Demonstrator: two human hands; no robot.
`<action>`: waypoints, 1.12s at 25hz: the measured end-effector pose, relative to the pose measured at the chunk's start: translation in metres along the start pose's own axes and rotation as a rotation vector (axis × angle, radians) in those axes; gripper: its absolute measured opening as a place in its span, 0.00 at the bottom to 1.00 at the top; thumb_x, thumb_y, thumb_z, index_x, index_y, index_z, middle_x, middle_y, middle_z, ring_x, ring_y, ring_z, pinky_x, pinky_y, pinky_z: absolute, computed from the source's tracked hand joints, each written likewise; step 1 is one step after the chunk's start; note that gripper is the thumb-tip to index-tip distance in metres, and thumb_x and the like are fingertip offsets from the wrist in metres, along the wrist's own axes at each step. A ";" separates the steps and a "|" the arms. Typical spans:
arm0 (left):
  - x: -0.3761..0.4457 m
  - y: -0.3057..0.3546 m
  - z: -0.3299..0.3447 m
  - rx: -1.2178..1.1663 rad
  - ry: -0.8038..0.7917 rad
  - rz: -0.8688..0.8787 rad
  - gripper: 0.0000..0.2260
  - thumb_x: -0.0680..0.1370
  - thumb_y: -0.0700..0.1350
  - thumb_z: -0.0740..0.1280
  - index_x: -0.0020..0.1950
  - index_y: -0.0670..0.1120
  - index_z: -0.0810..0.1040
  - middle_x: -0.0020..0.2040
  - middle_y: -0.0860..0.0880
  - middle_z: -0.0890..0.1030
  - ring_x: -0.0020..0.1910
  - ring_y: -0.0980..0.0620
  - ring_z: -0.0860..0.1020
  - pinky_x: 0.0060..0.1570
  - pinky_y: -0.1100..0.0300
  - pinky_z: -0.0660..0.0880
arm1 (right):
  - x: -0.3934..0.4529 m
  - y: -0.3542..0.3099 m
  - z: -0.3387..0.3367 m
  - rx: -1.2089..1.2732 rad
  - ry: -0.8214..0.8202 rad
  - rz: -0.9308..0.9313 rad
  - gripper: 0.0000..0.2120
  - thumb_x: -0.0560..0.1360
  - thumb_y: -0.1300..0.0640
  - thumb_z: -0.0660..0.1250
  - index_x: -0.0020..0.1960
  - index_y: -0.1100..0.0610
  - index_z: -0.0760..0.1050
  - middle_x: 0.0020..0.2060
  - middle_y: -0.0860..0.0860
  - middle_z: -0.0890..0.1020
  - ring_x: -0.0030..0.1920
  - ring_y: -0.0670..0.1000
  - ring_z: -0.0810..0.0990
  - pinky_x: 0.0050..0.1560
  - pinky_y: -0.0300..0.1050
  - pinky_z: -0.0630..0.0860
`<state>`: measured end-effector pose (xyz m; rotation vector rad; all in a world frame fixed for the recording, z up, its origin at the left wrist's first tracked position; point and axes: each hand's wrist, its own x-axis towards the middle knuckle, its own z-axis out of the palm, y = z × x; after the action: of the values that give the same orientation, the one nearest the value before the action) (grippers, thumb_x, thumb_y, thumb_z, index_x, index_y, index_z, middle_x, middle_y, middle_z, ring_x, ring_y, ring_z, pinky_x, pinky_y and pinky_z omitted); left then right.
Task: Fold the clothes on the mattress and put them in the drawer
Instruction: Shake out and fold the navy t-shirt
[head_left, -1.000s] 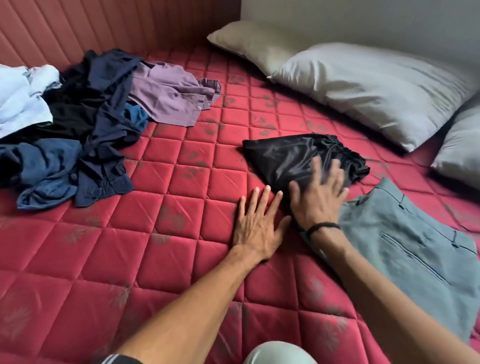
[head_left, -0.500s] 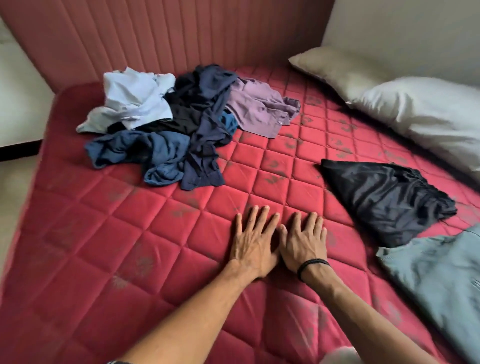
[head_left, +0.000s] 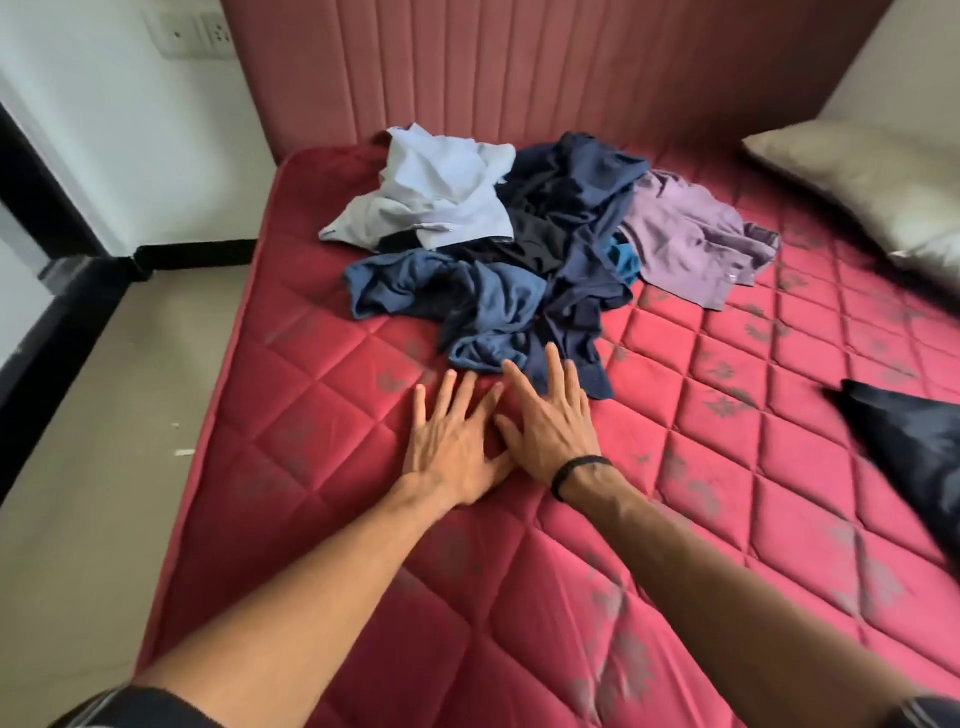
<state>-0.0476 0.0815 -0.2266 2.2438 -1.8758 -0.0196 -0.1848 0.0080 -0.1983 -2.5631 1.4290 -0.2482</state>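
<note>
Left hand (head_left: 457, 441) and right hand (head_left: 550, 421) flat on mattress (head_left: 291, 395), fingers spread, holding nothing. Moved from black garment (head_left: 914, 447), now at right edge, toward pile (head_left: 519, 260) near headboard. Probably next garment due; drawer unseen.

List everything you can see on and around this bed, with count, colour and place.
mattress: one, red quilted, fills the view
headboard: one, red padded, far end
light blue garment: one, far left of pile
navy garments: count unclear, pile centre
blue garment: one, pile's near side
purple shirt: one, pile's right
black garment: one, right edge
pillow: one, beige, far right
wall sockets: white, upper left
wristband: one, black, right wrist
left hand: flat on mattress
right hand: fingers straight, at pile's edge
</note>
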 end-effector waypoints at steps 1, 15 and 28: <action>0.001 -0.007 0.001 -0.007 0.027 -0.031 0.42 0.71 0.71 0.50 0.82 0.54 0.59 0.83 0.44 0.57 0.83 0.43 0.51 0.79 0.34 0.46 | 0.018 -0.009 0.003 -0.003 -0.010 -0.034 0.34 0.78 0.48 0.66 0.82 0.41 0.57 0.83 0.58 0.41 0.82 0.65 0.42 0.80 0.63 0.51; -0.052 -0.017 -0.003 -0.336 0.246 0.058 0.30 0.76 0.43 0.59 0.80 0.50 0.64 0.77 0.45 0.69 0.75 0.45 0.67 0.76 0.47 0.63 | -0.069 -0.041 0.031 0.252 0.286 -0.053 0.21 0.72 0.46 0.66 0.27 0.49 0.60 0.22 0.53 0.74 0.25 0.61 0.75 0.28 0.48 0.66; -0.191 0.014 -0.034 -0.328 0.296 -0.029 0.05 0.81 0.49 0.63 0.54 0.54 0.78 0.52 0.53 0.73 0.49 0.50 0.72 0.55 0.52 0.73 | -0.214 -0.053 0.004 0.200 0.059 0.044 0.29 0.67 0.39 0.71 0.25 0.51 0.56 0.21 0.52 0.75 0.28 0.59 0.78 0.32 0.46 0.67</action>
<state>-0.0918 0.2703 -0.2157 1.9332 -1.5594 0.0001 -0.2515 0.2180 -0.1997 -2.3799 1.4006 -0.4399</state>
